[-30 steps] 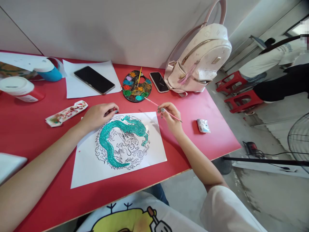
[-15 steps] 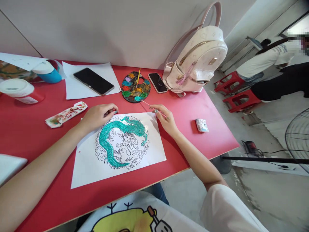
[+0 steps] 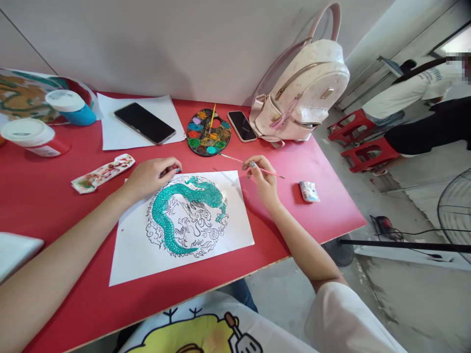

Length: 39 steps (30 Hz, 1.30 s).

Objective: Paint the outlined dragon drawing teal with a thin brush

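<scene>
My right hand (image 3: 263, 179) pinches a thin pink paintbrush (image 3: 272, 172) above the red table, right of the drawing. The brush's tip points left, by the lower right edge of the round paint palette (image 3: 200, 142), near its teal paint. Under my left hand (image 3: 152, 175) is the upper left edge of the drawing sheet (image 3: 128, 260); its fingers are loosely curled in, with nothing visible in them. On the sheet is a line-drawn dragon (image 3: 162, 215), its body painted teal, its head and the surrounding clouds uncoloured. A yellow-handled brush (image 3: 212, 117) lies across the palette.
Behind stand a black phone (image 3: 144, 122) on white paper, a second phone (image 3: 242, 126) and a cream backpack (image 3: 305, 93). Left are paint jars (image 3: 27, 132) and a paint-stained white strip (image 3: 105, 174). A small packet (image 3: 309, 191) lies right. Two people sit beyond, on red stools (image 3: 368, 153).
My right hand has moved right, away from the sheet's corner, drawing the brush tip off the palette's teal paint. My left hand stays on the sheet's edge.
</scene>
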Each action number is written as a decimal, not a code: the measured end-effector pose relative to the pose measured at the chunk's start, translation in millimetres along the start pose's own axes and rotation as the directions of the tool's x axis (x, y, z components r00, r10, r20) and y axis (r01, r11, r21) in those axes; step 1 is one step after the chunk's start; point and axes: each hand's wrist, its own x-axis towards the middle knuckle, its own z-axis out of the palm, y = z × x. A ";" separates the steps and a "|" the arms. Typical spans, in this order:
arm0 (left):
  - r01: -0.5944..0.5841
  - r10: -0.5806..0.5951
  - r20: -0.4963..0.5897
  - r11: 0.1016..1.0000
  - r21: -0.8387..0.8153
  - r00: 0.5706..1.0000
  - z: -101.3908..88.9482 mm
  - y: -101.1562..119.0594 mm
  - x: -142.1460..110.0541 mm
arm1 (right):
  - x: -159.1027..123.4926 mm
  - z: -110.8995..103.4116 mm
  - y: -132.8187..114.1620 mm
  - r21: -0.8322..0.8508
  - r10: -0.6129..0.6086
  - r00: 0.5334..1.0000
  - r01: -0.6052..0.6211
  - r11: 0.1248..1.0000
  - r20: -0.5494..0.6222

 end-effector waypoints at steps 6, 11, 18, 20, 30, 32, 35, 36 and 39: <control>-0.002 0.002 -0.014 1.000 -0.012 1.000 -1.9 -0.1 -1.1 | 1.0 1.7 -5.6 0.240 0.085 0.990 -0.109 0.965 0.109; -0.002 0.002 -0.016 1.000 -0.004 1.000 -1.5 0.4 -1.5 | -1.7 1.4 -9.2 0.262 0.062 0.961 -0.135 0.956 0.268; 0.012 -0.012 -0.004 1.000 0.001 1.000 -4.2 4.1 -2.5 | -8.5 4.9 -22.4 0.120 0.099 0.855 -0.184 0.975 0.510; 0.003 -0.003 -0.006 1.000 -0.001 1.000 -3.4 2.9 -2.1 | -8.8 5.7 -22.7 0.110 0.101 0.845 -0.186 0.976 0.525; -0.007 0.007 -0.043 1.000 0.008 0.999 6.4 -5.7 -0.6 | -10.7 7.8 -21.6 0.065 0.059 0.806 -0.120 0.991 0.589; -0.011 0.011 -0.039 1.000 0.006 0.999 4.1 -3.6 -1.1 | -10.7 8.0 -22.5 0.052 0.055 0.801 -0.107 0.993 0.596; -0.022 0.022 -0.018 1.000 0.001 1.000 0.7 -0.8 -1.2 | -10.4 7.7 -22.4 0.051 0.034 0.791 -0.082 0.995 0.610; -0.020 0.020 -0.016 1.000 0.002 1.000 0.0 -0.1 -1.1 | -10.3 7.6 -22.1 0.052 0.028 0.792 -0.076 0.996 0.610; -0.005 0.005 -0.011 1.000 0.006 1.000 -1.0 1.5 -1.1 | -10.3 7.6 -21.3 0.051 0.022 0.809 -0.064 0.997 0.588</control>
